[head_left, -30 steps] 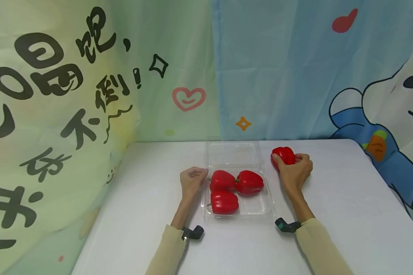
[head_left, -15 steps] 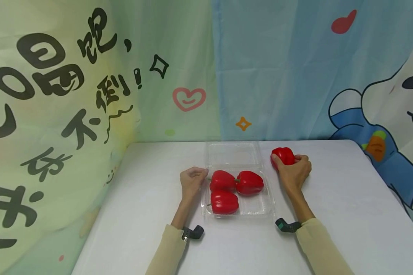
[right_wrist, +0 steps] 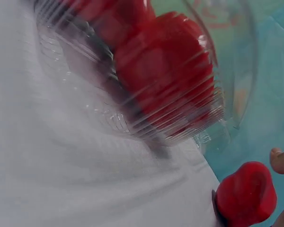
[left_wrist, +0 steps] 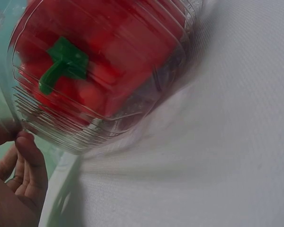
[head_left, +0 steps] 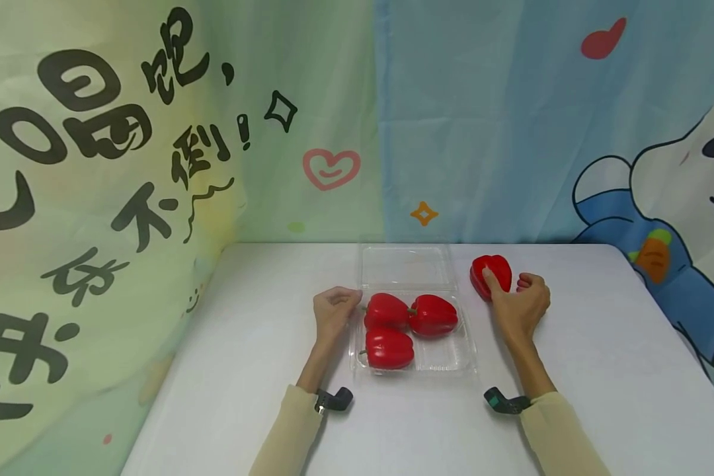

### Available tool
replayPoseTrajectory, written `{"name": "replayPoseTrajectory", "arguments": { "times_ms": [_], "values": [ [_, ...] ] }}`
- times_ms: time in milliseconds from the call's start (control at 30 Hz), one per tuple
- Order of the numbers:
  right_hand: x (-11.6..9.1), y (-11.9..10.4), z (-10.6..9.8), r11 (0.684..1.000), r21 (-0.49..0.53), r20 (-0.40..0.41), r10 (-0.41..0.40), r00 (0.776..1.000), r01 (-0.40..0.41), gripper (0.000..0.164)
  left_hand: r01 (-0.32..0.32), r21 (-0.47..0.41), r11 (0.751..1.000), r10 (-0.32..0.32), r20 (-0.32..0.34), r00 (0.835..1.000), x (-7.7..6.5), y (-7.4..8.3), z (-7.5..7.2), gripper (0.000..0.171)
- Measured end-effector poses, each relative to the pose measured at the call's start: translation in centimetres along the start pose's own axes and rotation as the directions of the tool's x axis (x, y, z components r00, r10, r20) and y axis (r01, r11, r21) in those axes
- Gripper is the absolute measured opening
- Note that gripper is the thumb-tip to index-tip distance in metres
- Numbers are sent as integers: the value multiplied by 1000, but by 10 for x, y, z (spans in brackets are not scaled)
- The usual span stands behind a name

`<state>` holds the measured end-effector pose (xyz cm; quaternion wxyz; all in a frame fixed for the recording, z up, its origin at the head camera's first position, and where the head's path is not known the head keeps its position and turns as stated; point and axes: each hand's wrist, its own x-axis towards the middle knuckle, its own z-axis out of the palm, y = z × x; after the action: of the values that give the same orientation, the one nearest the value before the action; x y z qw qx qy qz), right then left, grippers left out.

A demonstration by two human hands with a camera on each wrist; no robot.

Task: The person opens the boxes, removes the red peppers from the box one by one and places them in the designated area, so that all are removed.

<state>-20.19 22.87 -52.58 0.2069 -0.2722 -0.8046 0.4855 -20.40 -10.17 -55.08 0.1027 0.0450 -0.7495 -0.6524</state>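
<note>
A clear plastic clamshell container [head_left: 446, 357] lies on the table with its lid [head_left: 403, 266] folded back. Three red bell peppers are inside: one at the back left [head_left: 385, 309], one at the back right [head_left: 433, 316], one at the front left [head_left: 389, 348]. At the container's left side, my left hand [head_left: 332, 318] pinches the rim between thumb and fingertips, as the left wrist view shows. Another red bell pepper [head_left: 500, 266] rests on the table beyond the container's right side. My right hand [head_left: 519, 312] is just off it, the thumb [right_wrist: 276, 161] apart from the pepper in the right wrist view.
The white table [head_left: 262, 410] ends at a back edge against a printed curtain [head_left: 452, 119]. More curtain with black lettering hangs at the left. A small dark camera is strapped to each wrist.
My right hand has loosened from the lone bell pepper and drawn back a little to the right, leaving it on the table. The left hand stays at the container's rim.
</note>
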Motion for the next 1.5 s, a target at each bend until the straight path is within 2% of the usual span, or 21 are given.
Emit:
{"name": "replayPoseTrajectory", "arguments": {
  "times_ms": [133,267,367,467,533,633,800,1000,1133,1267,1367,1500],
  "values": [
    [-4,2,-5,996,35,-38,-77,996,79,76,-5,8,1000,5,7,1000,0,2,-1,18],
    [-5,4,-8,973,61,-64,-219,974,223,68,-14,3,1000,14,10,1000,1,4,-1,19],
    [-6,3,-12,932,100,-40,-347,937,349,62,-8,13,1000,8,12,1000,1,4,-1,18],
    [-10,0,-16,883,171,31,-448,893,437,56,-1,22,1000,0,12,1000,2,4,-1,18],
    [-14,-2,-19,855,229,96,-495,863,465,55,3,23,1000,-3,13,1000,1,4,-1,18],
    [-20,-4,-21,829,284,206,-543,814,481,57,10,23,1000,-10,14,1000,1,4,-1,18],
    [-27,-6,-20,817,300,357,-574,737,492,65,20,25,999,-20,7,1000,0,4,-2,17],
    [-31,-6,-16,813,311,473,-581,662,492,68,6,24,1000,-6,5,1000,-1,3,-1,19],
    [-32,-6,-14,805,275,508,-586,631,526,72,1,33,999,-1,5,1000,-1,2,-1,19],
    [-35,-8,-13,778,215,523,-602,603,590,76,1,37,999,-1,3,1000,-2,1,-1,20],
    [-37,-11,-13,764,166,548,-597,586,623,77,-1,38,999,1,4,1000,-2,1,-1,19],
    [-38,-14,-12,768,120,593,-564,575,630,77,-3,41,999,2,6,1000,-2,1,-1,19]
  ]
}}
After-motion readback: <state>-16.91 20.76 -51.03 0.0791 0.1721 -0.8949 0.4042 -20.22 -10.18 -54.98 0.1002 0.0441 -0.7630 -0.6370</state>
